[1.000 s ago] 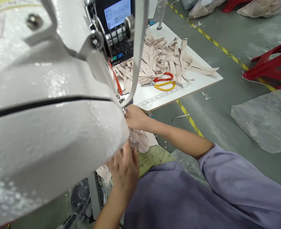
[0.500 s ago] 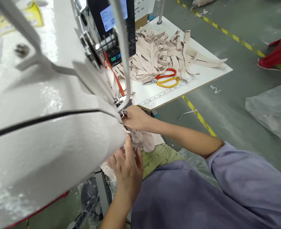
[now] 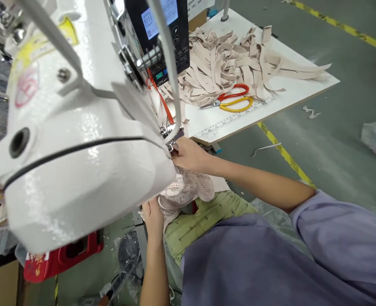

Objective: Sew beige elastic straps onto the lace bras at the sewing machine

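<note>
A white sewing machine head (image 3: pixel 76 144) fills the left of the view and hides the needle area. My right hand (image 3: pixel 189 155) reaches in beside the presser foot, fingers closed on the pale lace fabric (image 3: pixel 188 191). My left hand (image 3: pixel 152 214) is lower, under the machine's edge, with its fingers curled into the same lace fabric; part of the hand is hidden. The fabric hangs down over my green-clad lap.
The machine's control panel (image 3: pixel 162 25) with a lit screen is behind the head. A white table (image 3: pixel 302 91) holds a pile of beige strips (image 3: pixel 235 59) and red-and-yellow scissors (image 3: pixel 232 98). Yellow floor tape (image 3: pixel 283 153) and a red box (image 3: pixel 63 255) are nearby.
The view has shifted up and back, showing more of the machine. My left hand has dropped lower and turned under the lace fabric. My right hand stays by the presser foot.
</note>
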`<state>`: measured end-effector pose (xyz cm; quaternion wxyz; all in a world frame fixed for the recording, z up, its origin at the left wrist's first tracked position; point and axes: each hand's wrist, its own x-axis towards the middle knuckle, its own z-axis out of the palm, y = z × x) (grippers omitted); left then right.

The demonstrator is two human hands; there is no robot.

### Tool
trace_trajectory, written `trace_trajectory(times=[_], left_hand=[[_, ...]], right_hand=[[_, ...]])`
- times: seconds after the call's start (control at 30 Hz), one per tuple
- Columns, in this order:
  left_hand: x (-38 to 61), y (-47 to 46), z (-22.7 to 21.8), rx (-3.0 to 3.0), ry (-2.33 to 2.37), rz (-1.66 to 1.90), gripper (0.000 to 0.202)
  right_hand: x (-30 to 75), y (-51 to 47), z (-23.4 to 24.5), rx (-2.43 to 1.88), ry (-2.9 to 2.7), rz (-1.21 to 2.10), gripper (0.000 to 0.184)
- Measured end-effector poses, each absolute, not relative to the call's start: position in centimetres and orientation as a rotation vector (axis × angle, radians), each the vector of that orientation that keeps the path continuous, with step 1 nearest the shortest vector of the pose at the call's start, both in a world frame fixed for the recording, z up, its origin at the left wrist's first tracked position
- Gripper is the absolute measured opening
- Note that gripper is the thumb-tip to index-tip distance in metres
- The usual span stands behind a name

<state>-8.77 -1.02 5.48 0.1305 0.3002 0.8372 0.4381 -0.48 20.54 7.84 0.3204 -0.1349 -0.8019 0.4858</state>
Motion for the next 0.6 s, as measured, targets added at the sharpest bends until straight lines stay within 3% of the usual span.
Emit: trace_trajectory(times=[0.17, 0.6], left_hand=[[-9.7, -0.5, 5.9, 1.013, 2.289, 1.08, 0.054], [-9.6, -2.3, 6.3, 0.914, 2.212, 1.192, 0.044]], right_hand=[[-0.2, 20.6, 8.2, -0.354, -2.127, 1.282, 0.007], [0.1, 20.8, 8.1, -0.358, -2.115, 1.333, 0.004]])
